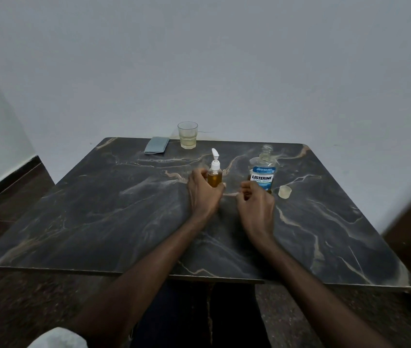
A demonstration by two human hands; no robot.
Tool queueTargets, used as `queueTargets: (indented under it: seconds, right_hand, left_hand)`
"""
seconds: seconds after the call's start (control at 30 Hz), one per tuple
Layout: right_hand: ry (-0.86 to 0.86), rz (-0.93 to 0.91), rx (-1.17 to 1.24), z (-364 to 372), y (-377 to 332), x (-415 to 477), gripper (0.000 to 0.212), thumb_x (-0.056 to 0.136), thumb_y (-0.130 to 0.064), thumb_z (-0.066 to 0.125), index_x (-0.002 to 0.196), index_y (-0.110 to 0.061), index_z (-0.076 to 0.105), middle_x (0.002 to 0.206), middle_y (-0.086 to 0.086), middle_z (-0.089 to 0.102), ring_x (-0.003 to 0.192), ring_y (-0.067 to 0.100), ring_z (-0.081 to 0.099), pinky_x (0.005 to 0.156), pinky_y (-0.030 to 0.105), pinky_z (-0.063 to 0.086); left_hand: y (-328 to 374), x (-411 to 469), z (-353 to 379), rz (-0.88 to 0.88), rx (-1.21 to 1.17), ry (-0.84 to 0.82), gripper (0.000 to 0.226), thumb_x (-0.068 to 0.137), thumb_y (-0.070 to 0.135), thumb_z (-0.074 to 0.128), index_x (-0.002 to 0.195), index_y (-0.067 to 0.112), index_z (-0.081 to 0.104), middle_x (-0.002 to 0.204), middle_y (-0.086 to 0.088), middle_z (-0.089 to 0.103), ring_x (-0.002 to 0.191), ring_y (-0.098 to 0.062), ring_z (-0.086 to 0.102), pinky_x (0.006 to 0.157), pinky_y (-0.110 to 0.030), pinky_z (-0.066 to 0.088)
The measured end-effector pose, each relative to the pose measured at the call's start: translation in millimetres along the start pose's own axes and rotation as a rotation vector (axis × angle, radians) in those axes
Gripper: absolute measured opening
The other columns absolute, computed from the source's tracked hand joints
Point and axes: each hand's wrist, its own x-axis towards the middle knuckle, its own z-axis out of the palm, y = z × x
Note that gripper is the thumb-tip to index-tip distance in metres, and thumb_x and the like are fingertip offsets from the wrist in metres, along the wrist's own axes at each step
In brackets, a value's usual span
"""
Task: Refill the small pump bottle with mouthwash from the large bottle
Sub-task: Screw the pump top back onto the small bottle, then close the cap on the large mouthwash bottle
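Pump bottle looks full, big bottle still has no cap

The left hand (203, 194) has its fingers wrapped around the bottom of the small pump bottle (215, 173), which stands up straight near the middle of the table (99, 209). The bottle holds yellow-brown liquid nearly up to its white pump top, and the pump is on. The right hand (256, 204) is curled loosely and holds nothing; it sits just in front of the Listerine bottle (263, 172). That big bottle stands open toward the far right corner. Its cap (284, 192) lies on the table just to its right. A glass (187, 135) with a little pale liquid and a grey folded cloth (156, 145) sit at the far edge. The filling seems done. I think the cap still needs to go back on.
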Motion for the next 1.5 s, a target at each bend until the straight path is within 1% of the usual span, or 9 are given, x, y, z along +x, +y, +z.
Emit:
queueTargets:
  seconds: [0.33,0.5,0.67,0.8,0.97,1.13,1.27,1.4,1.5]
  right_hand:
    - [0.136,-0.016,0.071,-21.2,10.4,5.4,0.015,0.093,-0.012,0.068,0.105,-0.009,0.076,0.097,0.008,0.078,0.085,0.018,0.072,0.079,0.026,0.057]
    - [0.257,0.033,0.076,-39.9,19.7,17.7,0.014,0.096,-0.014,0.065,0.108,-0.012,0.071,0.106,0.007,0.074,0.093,0.02,0.07,0.079,0.035,0.059]
    - [0.338,0.208,0.048,-58.2,37.4,46.3,0.016,0.093,-0.013,0.059,0.107,-0.017,0.066,0.106,0.002,0.07,0.098,0.022,0.065,0.077,0.036,0.05]
    - [0.009,0.279,-0.101,-61.1,65.5,70.3,0.05,0.086,-0.009,0.061,0.136,-0.01,0.06,0.134,0.014,0.063,0.121,0.031,0.059,0.092,0.038,0.048]
    - [-0.372,0.056,-0.32,-56.6,84.2,85.6,0.063,0.085,-0.014,0.071,0.146,-0.013,0.057,0.148,0.02,0.056,0.134,0.035,0.054,0.113,0.04,0.043]
    - [-0.39,-0.036,-0.398,-54.6,94.9,94.2,0.034,0.087,-0.018,0.068,0.12,-0.021,0.077,0.115,0.01,0.077,0.101,0.027,0.071,0.088,0.034,0.056]
    - [-0.288,-0.007,-0.286,-64.6,89.9,107.4,0.021,0.088,-0.015,0.068,0.105,-0.017,0.081,0.1,0.006,0.079,0.077,0.013,0.062,0.071,0.023,0.04]
    - [-0.086,0.143,0.09,-85.9,65.3,131.4,0.023,0.078,-0.034,0.077,0.098,-0.028,0.07,0.094,-0.005,0.073,0.085,0.013,0.067,0.067,0.026,0.047]
    - [-0.118,0.146,0.415,-99.2,44.1,149.2,0.03,0.075,-0.044,0.075,0.102,-0.034,0.069,0.099,-0.004,0.073,0.096,0.017,0.073,0.083,0.038,0.061]
  left_hand:
    - [-17.8,15.0,-17.7,-0.026,0.031,0.033,0.055,0.085,0.036,0.084,0.128,0.023,0.052,0.122,0.005,0.057,0.113,-0.018,0.058,0.091,-0.031,0.046]
    - [-5.8,4.0,-17.6,-0.017,-0.006,0.089,0.086,0.079,0.029,0.09,0.147,0.017,0.038,0.145,-0.004,0.043,0.133,-0.016,0.044,0.107,-0.033,0.045]
    - [25.6,-37.0,0.5,0.403,-0.068,0.469,0.068,0.079,0.015,0.078,0.137,0.009,0.043,0.141,-0.01,0.041,0.131,-0.016,0.043,0.106,-0.008,0.037]
    - [50.9,-40.5,27.0,0.571,-0.109,0.166,0.066,0.081,0.012,0.077,0.138,0.009,0.044,0.137,-0.007,0.042,0.13,-0.015,0.045,0.109,-0.018,0.042]
    - [51.9,-17.1,57.4,0.291,-0.091,-0.25,0.101,0.08,0.032,0.087,0.157,0.019,0.023,0.156,-0.004,0.03,0.145,-0.016,0.035,0.116,-0.03,0.039]
    - [40.7,-2.0,71.0,0.232,-0.176,-0.374,0.085,0.082,0.03,0.086,0.147,0.029,0.032,0.137,0.007,0.055,0.121,-0.012,0.059,0.095,-0.03,0.057]
    - [33.6,2.0,72.2,0.227,-0.186,-0.386,0.062,0.089,0.023,0.081,0.138,0.026,0.042,0.127,0.014,0.058,0.115,-0.008,0.061,0.09,-0.027,0.054]
    - [31.5,6.1,69.1,0.231,-0.165,-0.413,0.059,0.093,0.023,0.079,0.14,0.022,0.044,0.14,0.001,0.062,0.119,-0.009,0.06,0.092,-0.026,0.054]
    - [30.7,7.5,68.8,0.236,-0.146,-0.415,0.058,0.093,0.024,0.078,0.14,0.022,0.045,0.142,0.0,0.062,0.118,-0.005,0.057,0.089,-0.021,0.051]
